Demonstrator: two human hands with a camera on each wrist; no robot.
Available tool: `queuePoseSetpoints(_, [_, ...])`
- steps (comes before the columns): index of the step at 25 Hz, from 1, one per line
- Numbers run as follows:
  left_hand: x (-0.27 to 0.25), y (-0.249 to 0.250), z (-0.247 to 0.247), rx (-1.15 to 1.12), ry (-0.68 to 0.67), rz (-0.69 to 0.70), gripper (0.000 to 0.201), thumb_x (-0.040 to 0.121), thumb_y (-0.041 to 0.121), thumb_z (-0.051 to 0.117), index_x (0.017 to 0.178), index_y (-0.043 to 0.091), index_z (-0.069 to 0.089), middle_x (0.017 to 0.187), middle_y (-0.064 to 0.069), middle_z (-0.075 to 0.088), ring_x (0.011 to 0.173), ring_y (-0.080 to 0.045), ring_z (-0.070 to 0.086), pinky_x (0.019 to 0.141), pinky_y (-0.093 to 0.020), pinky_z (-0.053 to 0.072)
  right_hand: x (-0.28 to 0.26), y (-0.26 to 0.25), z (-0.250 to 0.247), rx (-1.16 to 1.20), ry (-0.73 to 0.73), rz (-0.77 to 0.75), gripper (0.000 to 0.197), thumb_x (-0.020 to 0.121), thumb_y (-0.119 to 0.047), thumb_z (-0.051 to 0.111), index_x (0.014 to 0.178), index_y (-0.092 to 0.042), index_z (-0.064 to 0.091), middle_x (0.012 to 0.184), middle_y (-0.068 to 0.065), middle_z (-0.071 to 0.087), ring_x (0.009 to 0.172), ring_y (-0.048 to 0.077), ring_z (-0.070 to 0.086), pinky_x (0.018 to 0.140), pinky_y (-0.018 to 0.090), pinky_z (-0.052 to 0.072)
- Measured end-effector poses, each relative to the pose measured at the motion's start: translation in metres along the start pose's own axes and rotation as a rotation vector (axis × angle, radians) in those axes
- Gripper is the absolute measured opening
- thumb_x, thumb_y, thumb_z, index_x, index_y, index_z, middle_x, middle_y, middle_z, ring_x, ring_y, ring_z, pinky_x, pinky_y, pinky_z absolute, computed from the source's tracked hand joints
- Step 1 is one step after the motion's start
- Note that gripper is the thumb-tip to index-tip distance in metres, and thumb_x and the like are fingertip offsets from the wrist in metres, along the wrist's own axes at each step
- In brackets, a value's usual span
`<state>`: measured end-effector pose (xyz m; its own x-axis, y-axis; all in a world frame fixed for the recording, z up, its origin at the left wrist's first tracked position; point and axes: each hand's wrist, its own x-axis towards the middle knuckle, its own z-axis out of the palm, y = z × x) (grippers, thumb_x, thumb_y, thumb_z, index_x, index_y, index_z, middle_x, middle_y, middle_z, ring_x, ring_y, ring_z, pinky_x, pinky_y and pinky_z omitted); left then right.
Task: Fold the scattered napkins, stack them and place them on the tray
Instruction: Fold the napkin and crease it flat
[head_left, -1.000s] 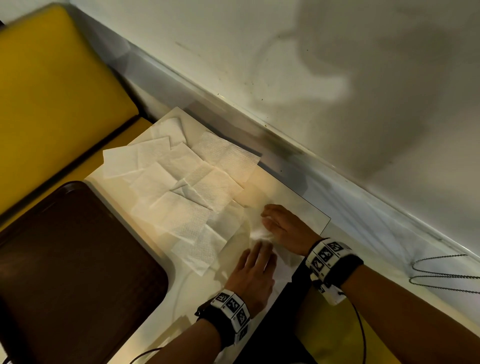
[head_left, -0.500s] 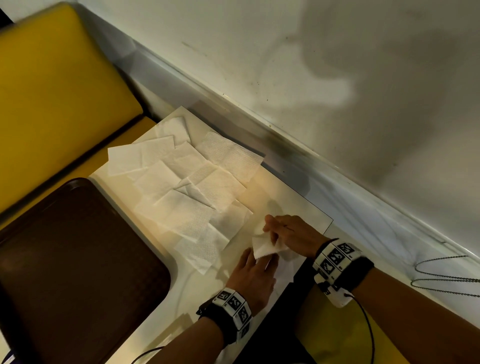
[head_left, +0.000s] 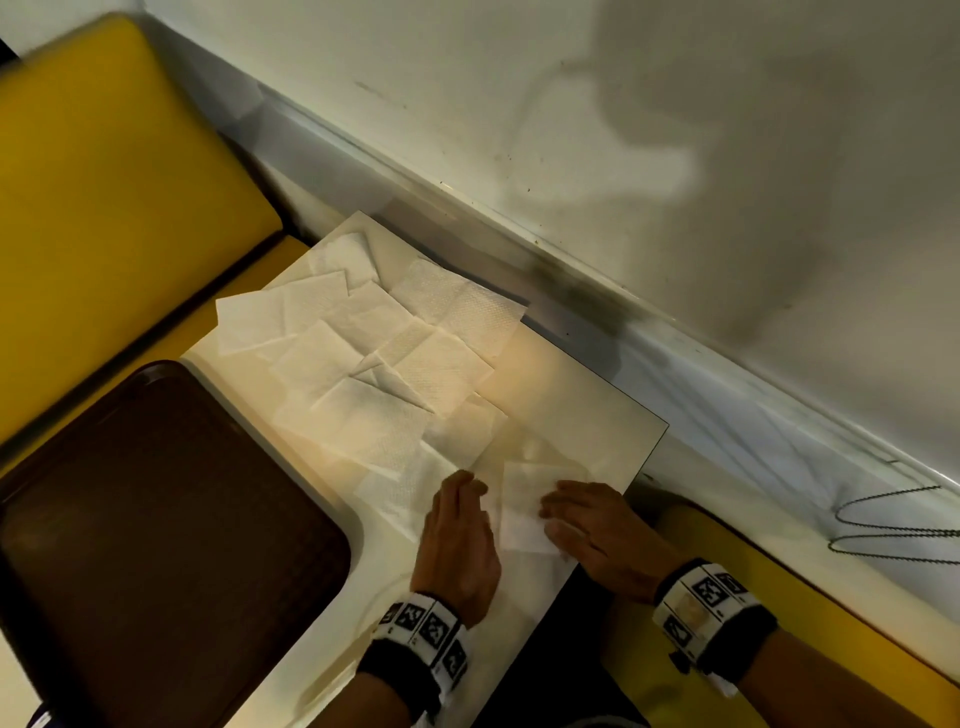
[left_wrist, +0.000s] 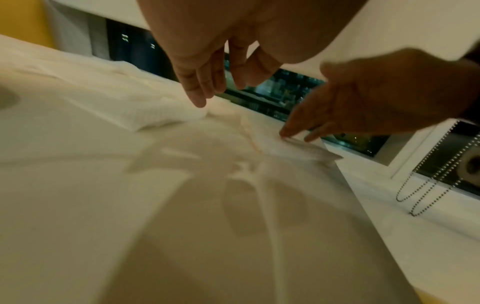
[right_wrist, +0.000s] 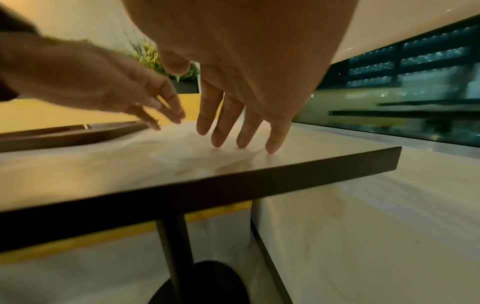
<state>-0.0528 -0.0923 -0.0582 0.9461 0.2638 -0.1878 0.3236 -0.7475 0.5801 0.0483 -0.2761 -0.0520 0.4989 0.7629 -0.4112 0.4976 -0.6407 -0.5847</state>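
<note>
A folded white napkin (head_left: 522, 512) lies flat near the table's near right corner. My right hand (head_left: 587, 525) rests on its right side with straight fingers (right_wrist: 242, 131) pressing down. My left hand (head_left: 460, 525) lies flat just left of it, fingers (left_wrist: 197, 90) straight and slightly lifted. Several unfolded white napkins (head_left: 374, 358) overlap in a scattered pile further along the table. A dark brown tray (head_left: 156, 525) sits at the left with nothing on it.
The white table (head_left: 582, 405) ends in a dark edge (right_wrist: 233, 185) close to my right hand. A yellow bench (head_left: 98, 171) stands behind the tray. A white ledge and wall run along the right, with a bead chain (head_left: 893, 525) on the ledge.
A second ago both hands pressed on the napkin; half a second ago my right hand lifted and folded a flap over. Now the napkin lies flat, smaller, with both hands spread beside and on it.
</note>
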Motion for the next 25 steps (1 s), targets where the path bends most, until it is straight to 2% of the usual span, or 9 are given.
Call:
queuePoseSetpoints(2, [0.006, 0.008, 0.001, 0.111, -0.112, 0.092, 0.048, 0.096, 0.021, 0.040, 0.143, 0.011, 0.032, 0.157, -0.009, 0.019, 0.144, -0.025, 0.024, 0.116, -0.040, 0.027, -0.001, 0.002, 0.011, -0.098, 0.006, 0.003, 0.082, 0.083, -0.073, 0.007, 0.129, -0.024, 0.054, 0.143, -0.008, 0.047, 0.141, 0.011, 0.025, 0.118, 0.035, 0.016])
queuePoseSetpoints(5, [0.015, 0.014, 0.015, 0.338, -0.353, 0.227, 0.060, 0.094, 0.021, 0.039, 0.150, 0.009, 0.020, 0.162, -0.010, 0.001, 0.149, -0.027, 0.004, 0.118, -0.050, 0.018, -0.001, -0.002, 0.019, -0.148, 0.089, 0.027, 0.065, 0.087, -0.048, 0.015, 0.135, -0.019, 0.050, 0.146, -0.003, 0.045, 0.142, 0.015, 0.026, 0.118, 0.044, 0.020])
queuePoseSetpoints(8, [0.016, 0.008, 0.023, 0.343, -0.376, 0.202, 0.068, 0.091, 0.021, 0.039, 0.152, 0.012, 0.010, 0.162, -0.009, 0.000, 0.149, -0.027, 0.002, 0.120, -0.046, 0.010, 0.016, -0.017, 0.021, -0.064, 0.170, 0.092, 0.061, 0.089, -0.034, 0.027, 0.146, -0.011, 0.031, 0.154, 0.004, 0.031, 0.145, 0.018, 0.018, 0.122, 0.038, 0.011])
queuePoseSetpoints(10, [0.015, 0.007, 0.024, 0.358, -0.375, 0.197, 0.070, 0.094, 0.025, 0.034, 0.152, 0.014, -0.004, 0.162, -0.007, -0.005, 0.149, -0.023, -0.003, 0.119, -0.041, 0.004, 0.030, -0.027, 0.026, -0.040, 0.130, 0.117, 0.065, 0.091, -0.020, 0.042, 0.149, -0.008, 0.016, 0.159, 0.008, 0.016, 0.147, 0.019, 0.008, 0.122, 0.037, 0.010])
queuePoseSetpoints(12, [0.016, 0.008, 0.025, 0.379, -0.366, 0.195, 0.072, 0.094, 0.027, 0.034, 0.152, 0.015, -0.007, 0.162, -0.006, -0.007, 0.149, -0.022, -0.005, 0.119, -0.041, 0.003, 0.035, -0.028, 0.029, -0.051, 0.117, 0.118, 0.072, 0.088, -0.014, 0.047, 0.150, -0.007, 0.010, 0.160, 0.008, 0.008, 0.148, 0.019, 0.003, 0.121, 0.039, 0.011])
queuePoseSetpoints(16, [0.016, 0.013, 0.023, 0.448, -0.394, 0.200, 0.070, 0.088, 0.021, 0.039, 0.151, 0.009, 0.011, 0.161, -0.013, -0.006, 0.149, -0.029, -0.002, 0.118, -0.046, 0.007, 0.012, -0.005, 0.026, -0.138, 0.159, 0.163, 0.062, 0.090, -0.013, 0.045, 0.148, -0.009, 0.022, 0.159, 0.004, 0.013, 0.148, 0.020, 0.007, 0.122, 0.037, 0.009])
queuePoseSetpoints(20, [0.013, 0.013, 0.024, 0.458, -0.376, 0.208, 0.068, 0.087, 0.019, 0.039, 0.149, 0.007, 0.015, 0.161, -0.016, -0.005, 0.149, -0.032, -0.001, 0.118, -0.050, 0.009, 0.008, 0.003, 0.019, -0.098, 0.356, 0.196, 0.036, 0.097, -0.019, 0.045, 0.131, -0.009, 0.051, 0.138, 0.008, 0.049, 0.128, 0.023, 0.042, 0.111, 0.040, 0.037])
queuePoseSetpoints(22, [0.012, 0.011, 0.028, 0.451, -0.362, 0.214, 0.068, 0.083, 0.020, 0.044, 0.147, 0.006, 0.025, 0.160, -0.019, 0.006, 0.148, -0.034, 0.011, 0.116, -0.051, 0.018, 0.019, -0.003, 0.014, -0.083, 0.379, 0.246, 0.034, 0.097, -0.026, 0.044, 0.128, -0.013, 0.050, 0.128, 0.007, 0.052, 0.116, 0.023, 0.046, 0.100, 0.040, 0.044])
queuePoseSetpoints(25, [0.010, 0.008, 0.032, 0.464, -0.368, 0.203, 0.068, 0.070, 0.026, 0.056, 0.135, 0.006, 0.048, 0.151, -0.020, 0.036, 0.136, -0.036, 0.041, 0.103, -0.051, 0.041, 0.038, -0.013, 0.006, -0.082, 0.308, 0.393, 0.035, 0.093, -0.037, 0.047, 0.123, -0.019, 0.047, 0.123, 0.005, 0.052, 0.111, 0.025, 0.044, 0.095, 0.041, 0.042])
